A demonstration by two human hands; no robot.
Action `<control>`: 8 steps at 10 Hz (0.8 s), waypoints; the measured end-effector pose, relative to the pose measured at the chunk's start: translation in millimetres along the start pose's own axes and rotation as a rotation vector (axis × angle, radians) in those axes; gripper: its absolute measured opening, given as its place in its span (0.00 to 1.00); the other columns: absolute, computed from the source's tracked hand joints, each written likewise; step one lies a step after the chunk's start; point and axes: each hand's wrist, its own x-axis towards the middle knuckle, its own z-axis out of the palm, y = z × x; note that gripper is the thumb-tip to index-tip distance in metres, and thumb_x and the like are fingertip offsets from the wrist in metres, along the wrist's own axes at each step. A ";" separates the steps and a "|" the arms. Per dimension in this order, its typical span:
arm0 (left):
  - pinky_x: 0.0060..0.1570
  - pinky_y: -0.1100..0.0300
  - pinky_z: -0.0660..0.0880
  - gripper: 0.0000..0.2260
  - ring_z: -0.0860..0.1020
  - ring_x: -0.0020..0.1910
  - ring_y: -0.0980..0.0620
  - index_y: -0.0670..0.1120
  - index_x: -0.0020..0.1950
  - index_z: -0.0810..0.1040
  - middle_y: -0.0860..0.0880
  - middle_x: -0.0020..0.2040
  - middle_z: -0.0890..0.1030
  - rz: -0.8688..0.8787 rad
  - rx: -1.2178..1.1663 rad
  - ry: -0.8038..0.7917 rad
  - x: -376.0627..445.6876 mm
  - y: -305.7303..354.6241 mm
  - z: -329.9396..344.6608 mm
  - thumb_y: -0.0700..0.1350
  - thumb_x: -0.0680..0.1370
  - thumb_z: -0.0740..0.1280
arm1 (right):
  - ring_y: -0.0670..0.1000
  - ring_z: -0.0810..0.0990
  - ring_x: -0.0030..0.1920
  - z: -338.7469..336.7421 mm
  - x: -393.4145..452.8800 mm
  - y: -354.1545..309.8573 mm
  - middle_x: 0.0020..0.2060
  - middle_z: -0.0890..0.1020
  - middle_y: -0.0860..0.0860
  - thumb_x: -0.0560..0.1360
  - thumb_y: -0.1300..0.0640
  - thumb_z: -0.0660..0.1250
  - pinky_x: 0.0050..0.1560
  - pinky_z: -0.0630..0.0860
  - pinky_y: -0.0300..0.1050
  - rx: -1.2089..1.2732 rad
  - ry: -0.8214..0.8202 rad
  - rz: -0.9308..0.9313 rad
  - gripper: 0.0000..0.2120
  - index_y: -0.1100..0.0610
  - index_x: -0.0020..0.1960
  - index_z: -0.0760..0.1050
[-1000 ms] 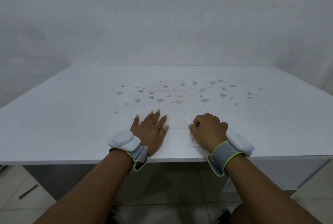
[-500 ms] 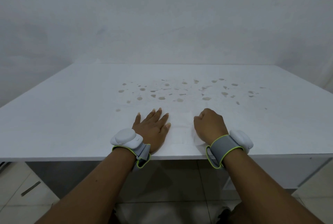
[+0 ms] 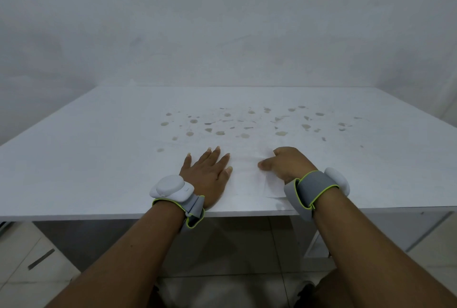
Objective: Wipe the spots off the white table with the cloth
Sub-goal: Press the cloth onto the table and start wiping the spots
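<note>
A person's left hand [image 3: 207,174] lies flat, fingers spread, on the white desk [image 3: 74,159], while the right hand [image 3: 286,165] pinches a thin white cloth [image 3: 268,185] near the front edge. Brownish spots [image 3: 247,124] dot the surface beyond both hands.

Left hand [image 3: 209,174] flat, right hand [image 3: 288,166] curled

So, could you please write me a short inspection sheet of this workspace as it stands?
Surface: white table, brownish spots scattered across its middle, not yet wiped.
Job's things: white cloth lying flat near the front edge.
Clutter: nothing seen.
Grippers: left hand flat, open, beside the cloth; right hand curled, pinching the cloth's far corner.
Cables: nothing seen.
Surroundings: plain wall behind, tiled floor below.
</note>
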 end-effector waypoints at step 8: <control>0.74 0.46 0.38 0.23 0.42 0.76 0.55 0.55 0.76 0.48 0.54 0.78 0.45 -0.004 0.008 -0.012 0.3 -0.1 -0.1 0.56 0.81 0.42 | 0.62 0.77 0.59 -3.4 10.6 11.3 0.58 0.78 0.59 0.74 0.58 0.68 0.63 0.73 0.52 0.302 -0.060 0.094 0.19 0.68 0.61 0.74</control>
